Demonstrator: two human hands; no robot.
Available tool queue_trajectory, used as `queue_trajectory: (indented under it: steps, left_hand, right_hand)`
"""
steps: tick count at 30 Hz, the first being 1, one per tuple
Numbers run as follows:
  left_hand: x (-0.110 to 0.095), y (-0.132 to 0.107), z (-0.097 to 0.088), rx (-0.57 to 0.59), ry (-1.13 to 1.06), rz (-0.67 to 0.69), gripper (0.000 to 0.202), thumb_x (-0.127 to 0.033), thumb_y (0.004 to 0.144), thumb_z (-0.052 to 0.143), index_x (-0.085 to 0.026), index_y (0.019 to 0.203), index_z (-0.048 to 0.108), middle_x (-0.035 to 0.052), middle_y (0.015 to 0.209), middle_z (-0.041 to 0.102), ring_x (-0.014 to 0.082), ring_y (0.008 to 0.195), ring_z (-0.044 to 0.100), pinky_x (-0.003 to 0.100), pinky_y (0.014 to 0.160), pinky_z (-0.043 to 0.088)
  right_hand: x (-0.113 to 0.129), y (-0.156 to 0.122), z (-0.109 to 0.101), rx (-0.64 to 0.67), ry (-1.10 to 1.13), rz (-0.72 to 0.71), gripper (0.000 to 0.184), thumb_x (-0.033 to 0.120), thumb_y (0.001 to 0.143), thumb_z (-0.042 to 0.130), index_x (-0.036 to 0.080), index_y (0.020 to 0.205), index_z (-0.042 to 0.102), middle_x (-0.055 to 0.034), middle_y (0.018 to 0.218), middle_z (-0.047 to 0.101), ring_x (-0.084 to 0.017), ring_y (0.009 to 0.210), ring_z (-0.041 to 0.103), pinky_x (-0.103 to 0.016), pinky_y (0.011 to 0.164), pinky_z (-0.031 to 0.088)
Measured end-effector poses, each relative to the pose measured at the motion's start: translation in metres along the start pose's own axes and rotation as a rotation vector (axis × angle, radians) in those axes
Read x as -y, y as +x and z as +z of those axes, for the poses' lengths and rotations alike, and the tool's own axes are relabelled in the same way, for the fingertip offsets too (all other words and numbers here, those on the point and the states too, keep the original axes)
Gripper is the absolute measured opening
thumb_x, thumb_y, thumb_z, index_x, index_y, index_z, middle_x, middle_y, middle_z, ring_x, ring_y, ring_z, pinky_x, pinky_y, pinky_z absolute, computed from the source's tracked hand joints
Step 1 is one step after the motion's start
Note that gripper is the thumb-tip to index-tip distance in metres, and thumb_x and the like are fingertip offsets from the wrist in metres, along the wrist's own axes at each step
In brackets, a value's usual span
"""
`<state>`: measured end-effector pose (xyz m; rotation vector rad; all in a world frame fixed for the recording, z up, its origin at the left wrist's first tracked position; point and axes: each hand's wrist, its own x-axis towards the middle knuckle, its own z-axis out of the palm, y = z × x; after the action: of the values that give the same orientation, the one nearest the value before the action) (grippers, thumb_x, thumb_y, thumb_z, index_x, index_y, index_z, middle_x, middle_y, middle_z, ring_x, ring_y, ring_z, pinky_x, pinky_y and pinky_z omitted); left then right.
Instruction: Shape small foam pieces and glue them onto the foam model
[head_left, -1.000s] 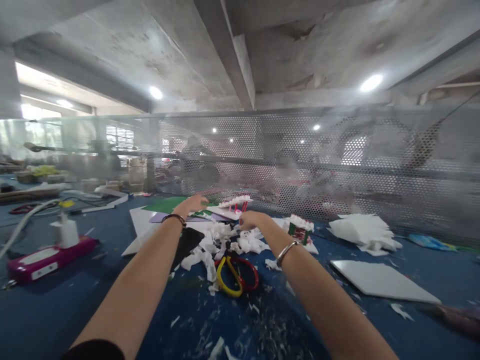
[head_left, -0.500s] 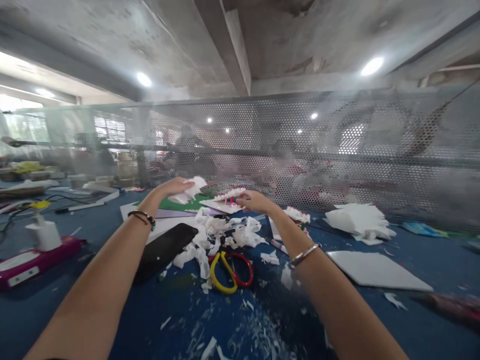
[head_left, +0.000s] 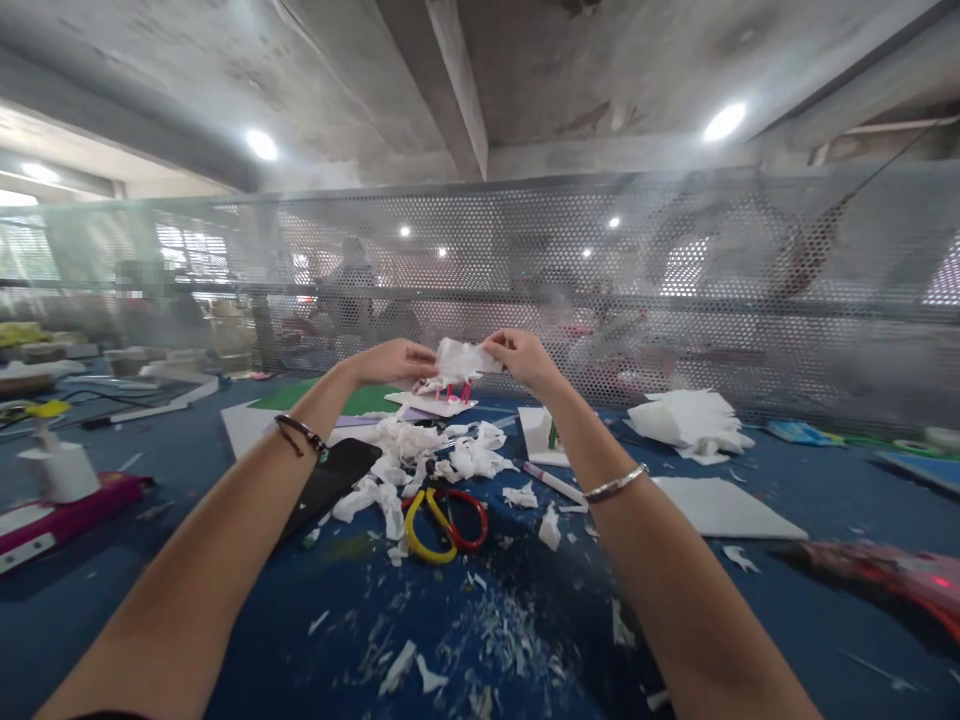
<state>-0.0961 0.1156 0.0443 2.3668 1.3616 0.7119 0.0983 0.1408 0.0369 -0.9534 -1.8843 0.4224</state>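
A sheet of thin white tissue paper (head_left: 463,356) spans both hands above a small model with red posts (head_left: 454,392). My left hand (head_left: 396,362) pinches the tissue's left edge, and my right hand (head_left: 522,358) grips its right edge. Beneath the posts lies a white board (head_left: 420,403). The tissue hides most of the model's top. Closer to me, crumpled tissue scraps (head_left: 405,440) are heaped beside scissors (head_left: 442,525) with one yellow and one red handle.
A black phone-like slab (head_left: 341,480) lies by my left forearm. Right of the right arm are a tissue stack (head_left: 690,420), a white foam board (head_left: 731,508) and a red tool (head_left: 892,580). A magenta power strip (head_left: 82,515) sits left. A perforated metal screen (head_left: 495,240) stands behind.
My left hand has carried the tissue rightward over the red-posted model. My right hand has risen from the model and taken the tissue's other edge. The camera view has shifted slightly.
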Motion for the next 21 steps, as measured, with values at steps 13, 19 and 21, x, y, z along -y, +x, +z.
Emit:
queue_trajectory:
  steps: [13,19,21]
  left_hand:
    - [0.009,-0.006,-0.012,-0.203,0.023,-0.039,0.039,-0.041,0.066,0.053,-0.014,0.093,0.059,0.0026,0.081,0.061,0.0111,0.065,0.052,0.018,0.057,0.039]
    - [0.02,-0.002,-0.014,-0.001,0.213,-0.139,0.028,-0.034,0.065,0.054,-0.017,0.085,0.062,-0.0009,0.08,0.064,0.011,0.066,0.053,0.014,0.056,0.036]
    - [0.03,-0.001,-0.013,0.028,0.236,-0.221,0.019,-0.024,0.062,0.057,-0.015,0.078,0.064,-0.0019,0.074,0.064,0.0101,0.063,0.053,0.013,0.056,0.035]
  right_hand:
    - [-0.005,-0.005,-0.03,0.161,-0.195,-0.089,0.008,0.016,0.07,0.05,0.012,0.068,0.057,0.0012,0.058,0.053,-0.005,0.046,0.046,-0.019,0.047,0.037]
    - [0.015,-0.02,-0.071,0.268,-0.264,0.003,0.012,0.021,0.072,0.052,0.013,0.077,0.06,-0.0028,0.065,0.06,-0.008,0.053,0.054,-0.022,0.054,0.042]
    - [0.026,-0.031,-0.1,0.187,-0.309,0.031,0.016,0.024,0.075,0.05,0.014,0.081,0.06,-0.0038,0.072,0.062,-0.008,0.058,0.055,-0.023,0.057,0.043]
